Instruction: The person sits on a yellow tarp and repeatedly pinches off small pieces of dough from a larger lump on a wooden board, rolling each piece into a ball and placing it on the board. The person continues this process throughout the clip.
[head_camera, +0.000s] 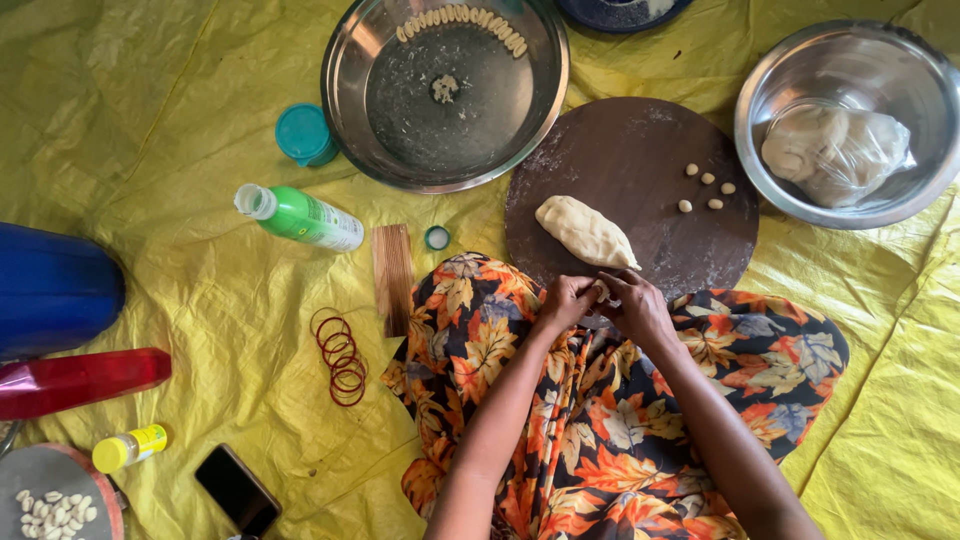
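Observation:
My left hand and my right hand meet over my lap, just below the edge of a round dark board. Together they pinch a small piece of pale dough between the fingertips. A long lump of dough lies on the board just above my hands. Several tiny dough balls sit at the board's right side. My lap is covered with orange and black leaf-print cloth.
A wide steel pan with shaped dough pieces along its far rim sits above. A steel bowl with bagged dough is right. On the yellow sheet lie a green bottle, wooden comb, red bangles, phone, blue container.

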